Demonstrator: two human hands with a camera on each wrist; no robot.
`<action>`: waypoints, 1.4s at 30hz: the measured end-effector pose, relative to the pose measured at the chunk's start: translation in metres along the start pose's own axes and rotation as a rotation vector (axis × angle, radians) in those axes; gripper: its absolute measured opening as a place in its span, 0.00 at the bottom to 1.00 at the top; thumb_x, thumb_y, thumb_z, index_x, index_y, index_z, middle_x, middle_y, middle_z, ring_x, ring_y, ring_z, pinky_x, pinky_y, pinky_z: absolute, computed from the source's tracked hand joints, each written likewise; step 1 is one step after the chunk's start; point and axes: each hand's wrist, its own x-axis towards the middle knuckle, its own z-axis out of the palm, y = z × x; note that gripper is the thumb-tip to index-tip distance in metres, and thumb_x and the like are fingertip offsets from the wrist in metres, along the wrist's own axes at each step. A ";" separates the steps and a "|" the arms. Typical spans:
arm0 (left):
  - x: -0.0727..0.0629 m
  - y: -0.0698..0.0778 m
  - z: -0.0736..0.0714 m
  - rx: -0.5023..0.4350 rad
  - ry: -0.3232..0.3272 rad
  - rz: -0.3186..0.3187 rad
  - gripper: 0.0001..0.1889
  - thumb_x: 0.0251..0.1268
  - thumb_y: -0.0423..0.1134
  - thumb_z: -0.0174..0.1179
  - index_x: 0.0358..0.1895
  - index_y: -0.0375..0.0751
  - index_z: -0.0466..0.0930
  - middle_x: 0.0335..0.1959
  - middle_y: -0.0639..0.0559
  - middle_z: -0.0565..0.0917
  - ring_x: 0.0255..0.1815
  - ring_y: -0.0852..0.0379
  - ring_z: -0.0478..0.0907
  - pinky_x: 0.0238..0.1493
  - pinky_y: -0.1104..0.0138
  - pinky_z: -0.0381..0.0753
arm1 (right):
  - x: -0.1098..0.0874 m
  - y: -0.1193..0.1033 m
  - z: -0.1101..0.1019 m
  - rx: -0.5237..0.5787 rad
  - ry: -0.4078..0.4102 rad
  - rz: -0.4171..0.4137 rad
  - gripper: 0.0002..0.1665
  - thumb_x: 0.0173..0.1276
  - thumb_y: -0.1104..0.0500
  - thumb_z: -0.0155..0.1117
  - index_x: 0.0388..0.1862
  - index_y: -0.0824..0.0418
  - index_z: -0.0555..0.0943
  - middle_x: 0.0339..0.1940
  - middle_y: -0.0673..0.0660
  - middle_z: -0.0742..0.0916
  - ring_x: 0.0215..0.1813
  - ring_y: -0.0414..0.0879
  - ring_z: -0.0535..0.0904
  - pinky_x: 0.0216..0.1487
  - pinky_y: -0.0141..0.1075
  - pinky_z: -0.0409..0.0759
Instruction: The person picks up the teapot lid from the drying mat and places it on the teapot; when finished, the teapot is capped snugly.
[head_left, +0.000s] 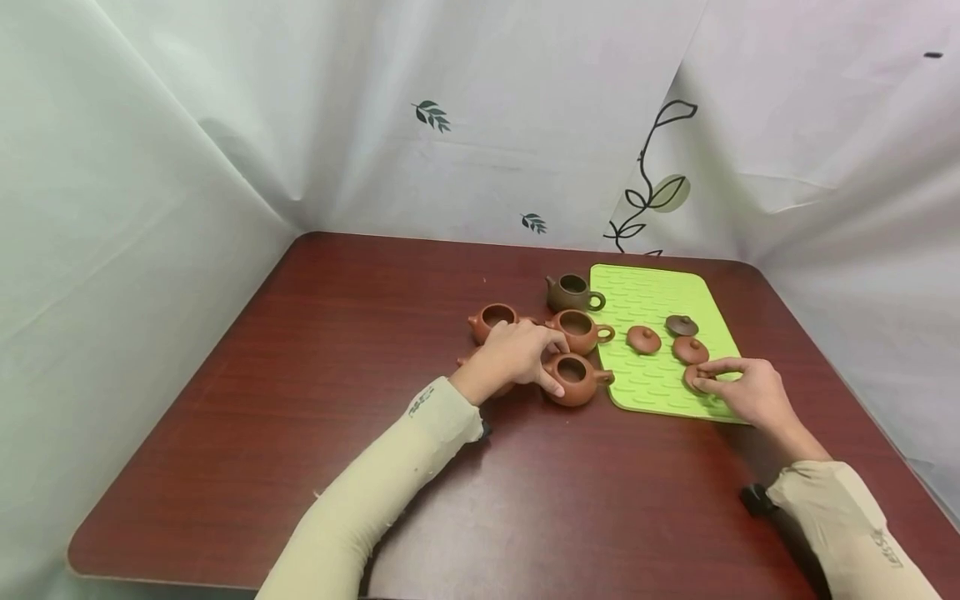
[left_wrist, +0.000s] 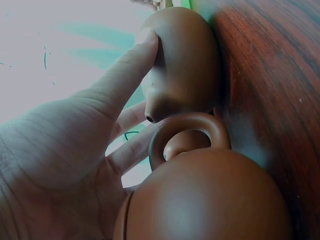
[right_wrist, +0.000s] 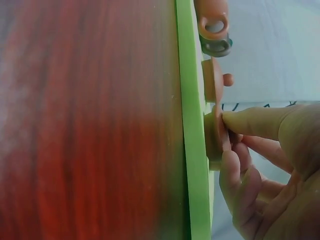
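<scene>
Presently, from where I stand, the right hand [head_left: 744,390] has its fingers pinching a lid [head_left: 690,380] at the lower right of the mat [head_left: 637,292], right of frame centre. The left hand [head_left: 516,354] holds the front teapot [head_left: 573,395] between thumb and fingers. That teapot lies left of the lid; its spout-to-handle axis runs left to right, handle toward the lid. Count: five teapots [head_left: 576,344], one mostly hidden; four lids [head_left: 643,339]; one mat; one tabletop [head_left: 360,333].

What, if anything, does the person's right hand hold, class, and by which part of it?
The right hand pinches the nearest lid on the green mat. The hold is at the lid's top; knob or rim cannot be told.
</scene>
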 end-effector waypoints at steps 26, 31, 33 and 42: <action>-0.002 0.000 -0.001 -0.021 -0.005 -0.011 0.33 0.40 0.69 0.73 0.54 0.66 0.81 0.50 0.67 0.83 0.55 0.59 0.77 0.51 0.55 0.75 | -0.003 -0.005 0.000 0.001 0.077 -0.024 0.14 0.62 0.57 0.73 0.40 0.68 0.89 0.28 0.63 0.89 0.22 0.30 0.77 0.19 0.33 0.70; -0.004 0.000 -0.003 -0.016 -0.006 -0.018 0.33 0.40 0.69 0.73 0.55 0.66 0.81 0.51 0.67 0.83 0.56 0.58 0.76 0.50 0.54 0.75 | -0.002 -0.008 0.002 0.013 0.100 -0.046 0.13 0.63 0.59 0.72 0.40 0.69 0.89 0.26 0.61 0.89 0.21 0.31 0.77 0.16 0.33 0.67; -0.003 0.000 -0.003 -0.012 -0.002 -0.019 0.33 0.40 0.69 0.73 0.55 0.66 0.81 0.50 0.67 0.83 0.56 0.59 0.77 0.49 0.54 0.75 | -0.003 -0.011 0.001 0.017 0.106 -0.051 0.13 0.64 0.59 0.72 0.41 0.69 0.89 0.26 0.62 0.89 0.21 0.31 0.77 0.16 0.33 0.67; -0.003 0.002 -0.002 -0.012 -0.009 -0.021 0.34 0.40 0.69 0.73 0.55 0.65 0.81 0.50 0.67 0.84 0.55 0.58 0.77 0.49 0.54 0.74 | -0.007 -0.023 -0.001 0.028 0.142 -0.032 0.12 0.62 0.58 0.73 0.39 0.67 0.89 0.28 0.63 0.89 0.23 0.25 0.76 0.17 0.34 0.67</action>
